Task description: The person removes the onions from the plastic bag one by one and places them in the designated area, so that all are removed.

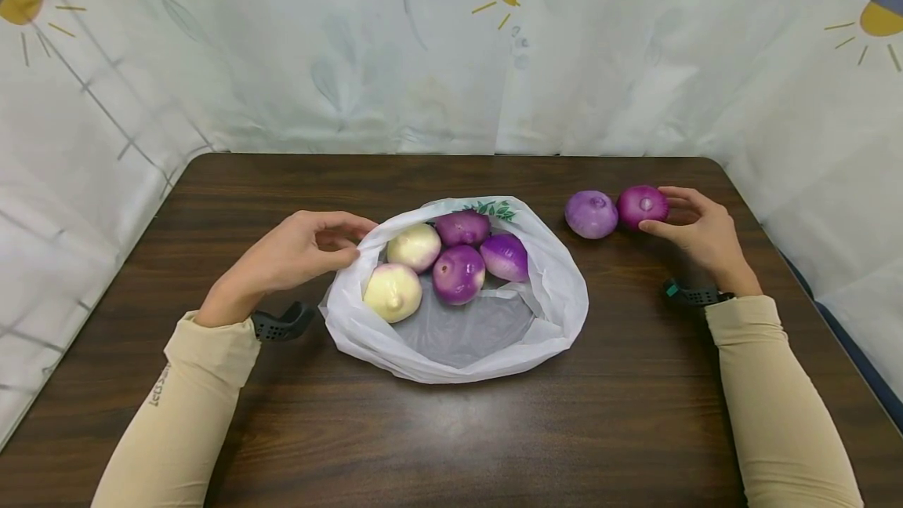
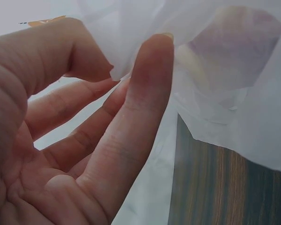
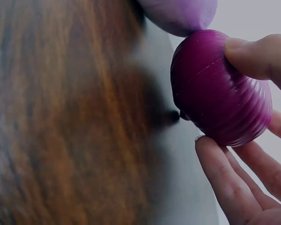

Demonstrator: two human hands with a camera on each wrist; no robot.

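Note:
A white plastic bag [image 1: 564,308] lies with its mouth wide on the table, several purple and pale onions inside at its far and left side. My left hand [image 1: 303,253] pinches the bag's left rim between thumb and fingers; the left wrist view shows the thin film [image 2: 131,28] at the fingertips. At the right, my right hand [image 1: 698,230] holds a dark purple onion [image 1: 643,206], thumb on the near side and fingers round the far side. A lighter purple onion [image 1: 591,215] sits right beside it on the left.
The dark wood table [image 1: 451,445] reaches back to a pale patterned curtain [image 1: 395,61]. Green leaf print [image 1: 496,210] marks the bag's far rim. Both wrists wear dark bands, the left band [image 1: 284,321] close to the bag.

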